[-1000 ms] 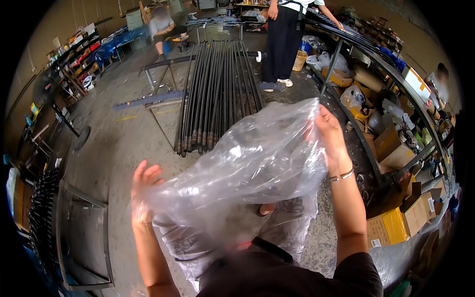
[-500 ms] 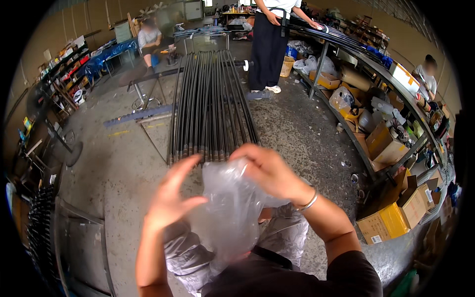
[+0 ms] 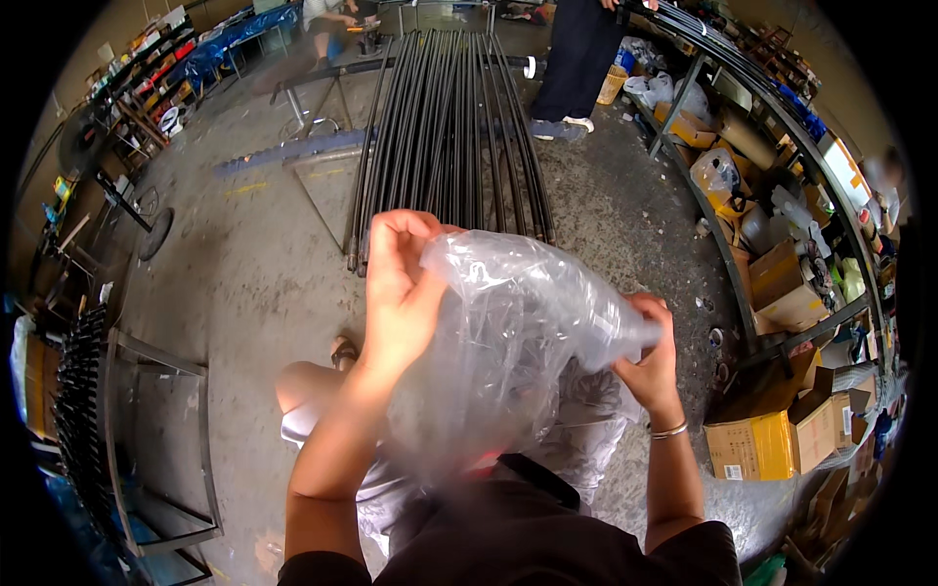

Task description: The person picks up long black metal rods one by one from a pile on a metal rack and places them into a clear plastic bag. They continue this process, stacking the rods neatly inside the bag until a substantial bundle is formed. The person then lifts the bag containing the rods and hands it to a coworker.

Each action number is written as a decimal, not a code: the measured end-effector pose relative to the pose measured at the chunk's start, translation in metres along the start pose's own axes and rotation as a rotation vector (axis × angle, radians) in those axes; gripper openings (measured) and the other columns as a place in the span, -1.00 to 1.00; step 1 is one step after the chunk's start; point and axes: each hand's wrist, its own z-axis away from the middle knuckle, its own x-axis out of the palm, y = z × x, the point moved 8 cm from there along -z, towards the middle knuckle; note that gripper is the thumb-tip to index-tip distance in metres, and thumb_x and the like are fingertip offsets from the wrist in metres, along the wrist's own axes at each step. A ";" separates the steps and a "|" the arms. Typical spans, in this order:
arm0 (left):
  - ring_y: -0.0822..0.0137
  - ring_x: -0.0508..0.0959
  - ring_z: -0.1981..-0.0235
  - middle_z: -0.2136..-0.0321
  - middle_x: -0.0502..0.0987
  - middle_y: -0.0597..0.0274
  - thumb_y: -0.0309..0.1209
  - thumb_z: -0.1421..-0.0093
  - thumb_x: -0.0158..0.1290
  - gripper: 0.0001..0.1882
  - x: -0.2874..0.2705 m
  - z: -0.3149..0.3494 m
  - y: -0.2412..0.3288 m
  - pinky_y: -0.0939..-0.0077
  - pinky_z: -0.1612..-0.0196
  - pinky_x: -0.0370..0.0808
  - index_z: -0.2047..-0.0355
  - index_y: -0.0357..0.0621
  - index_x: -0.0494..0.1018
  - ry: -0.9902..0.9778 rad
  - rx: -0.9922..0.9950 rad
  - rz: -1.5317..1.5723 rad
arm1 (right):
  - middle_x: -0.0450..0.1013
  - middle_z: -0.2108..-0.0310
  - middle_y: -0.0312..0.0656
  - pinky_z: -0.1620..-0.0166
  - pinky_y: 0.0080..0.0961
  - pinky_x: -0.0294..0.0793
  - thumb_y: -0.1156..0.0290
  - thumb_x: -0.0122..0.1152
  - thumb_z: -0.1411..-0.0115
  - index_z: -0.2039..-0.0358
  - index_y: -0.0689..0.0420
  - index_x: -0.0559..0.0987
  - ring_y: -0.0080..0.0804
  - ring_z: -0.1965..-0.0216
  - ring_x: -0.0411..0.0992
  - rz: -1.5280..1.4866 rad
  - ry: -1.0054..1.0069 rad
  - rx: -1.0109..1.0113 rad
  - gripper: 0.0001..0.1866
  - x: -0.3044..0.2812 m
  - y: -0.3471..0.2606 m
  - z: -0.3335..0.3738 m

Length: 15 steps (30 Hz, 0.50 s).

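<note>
A clear plastic bag (image 3: 508, 322) is stretched between my two hands above my lap. My left hand (image 3: 403, 283) pinches its upper left edge between thumb and fingers. On the other side, my right hand (image 3: 650, 352) grips the gathered right end; a metal bracelet circles that wrist. The lower part of the bag hangs blurred in front of my shirt. Just beyond my hands lies a row of long black rods (image 3: 445, 127) on a stand, their near ends partly hidden by the bag and my left hand.
A metal shelf table (image 3: 782, 176) runs along the right, with boxes and bags below. An open cardboard box (image 3: 752, 444) stands on the floor near it. At far right of the rods stands a person (image 3: 576, 68); another sits at the back left. A metal frame (image 3: 161, 449) is at my left.
My right hand has moved right and down, pulling the bag wide. My left hand, empty and spread before, has closed on the bag's edge. The view has tipped down.
</note>
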 end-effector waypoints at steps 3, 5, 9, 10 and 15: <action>0.28 0.47 0.13 0.27 0.42 0.14 -0.68 -0.15 -0.06 -0.81 -0.009 0.018 -0.009 0.44 0.10 0.43 0.27 -0.21 0.22 -0.151 -0.110 -0.140 | 0.37 0.17 -0.17 0.06 -0.47 0.40 0.65 0.22 0.04 0.09 0.17 0.28 -0.45 0.16 0.39 -0.332 0.293 0.126 -0.52 -0.016 0.017 0.004; 0.32 0.44 0.06 0.23 0.46 0.14 -0.67 -0.15 -0.03 -0.81 -0.026 0.038 -0.009 0.40 -0.02 0.36 0.23 -0.22 0.30 -0.360 -0.225 -0.186 | 0.44 0.27 -0.22 0.14 -0.57 0.45 0.64 0.12 -0.08 0.10 0.18 0.29 -0.54 0.27 0.44 -0.596 0.309 0.222 -0.64 -0.026 0.035 0.003; 0.41 0.48 0.28 0.32 0.49 0.21 -0.63 -0.16 -0.04 -0.78 -0.065 0.096 -0.020 0.54 0.18 0.41 0.16 -0.28 0.34 -0.374 -0.693 0.199 | 0.47 0.25 -0.17 0.13 -0.56 0.44 0.57 0.14 -0.12 0.08 0.20 0.33 -0.47 0.22 0.46 -0.822 -0.137 0.419 -0.66 -0.002 0.067 0.009; 0.42 0.47 0.32 0.33 0.49 0.23 -0.62 -0.15 -0.05 -0.79 -0.074 0.107 -0.027 0.58 0.23 0.40 0.17 -0.29 0.35 -0.321 -0.741 0.224 | 0.46 0.20 -0.13 0.09 -0.50 0.44 0.56 0.18 -0.10 0.06 0.20 0.34 -0.40 0.18 0.46 -0.765 -0.332 0.528 -0.62 0.014 0.074 0.018; 0.42 0.41 0.27 0.30 0.45 0.21 -0.21 -0.18 -0.03 -0.69 -0.091 0.114 -0.045 0.54 0.21 0.34 0.30 -0.24 0.44 -0.267 -0.672 0.267 | 0.34 -0.01 0.05 -0.14 -0.19 0.29 0.38 0.27 -0.04 -0.12 0.26 0.24 -0.14 -0.11 0.29 -1.130 -0.642 0.166 -0.35 0.048 0.041 -0.033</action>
